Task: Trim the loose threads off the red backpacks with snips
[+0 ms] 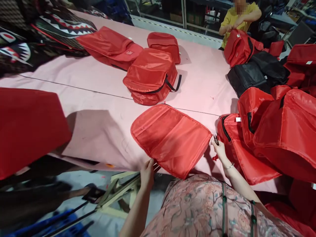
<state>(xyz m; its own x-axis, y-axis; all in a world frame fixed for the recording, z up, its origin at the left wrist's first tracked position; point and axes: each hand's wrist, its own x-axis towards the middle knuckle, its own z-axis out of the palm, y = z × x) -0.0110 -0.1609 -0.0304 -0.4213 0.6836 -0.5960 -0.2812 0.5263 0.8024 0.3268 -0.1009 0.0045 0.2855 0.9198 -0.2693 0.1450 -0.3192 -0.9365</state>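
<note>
A red backpack (170,138), turned with its lining side up, lies at the table's near edge in front of me. My left hand (147,171) is closed on its near left edge. At its right corner my right hand (219,148) is closed around small dark thread snips (216,140), whose tips point away from me. Whether these fingers also pinch the corner cannot be made out. To the right of that hand lies another opened red backpack (249,154) with a black zipper and a white label.
Finished-looking red backpacks (150,75) stand farther back on the pink-covered table (98,95). Red and black bags (249,77) pile up at right. Shark-patterned bags (61,29) lie at back left, a large red piece (29,128) at left. A person in yellow (225,23) handles a bag opposite.
</note>
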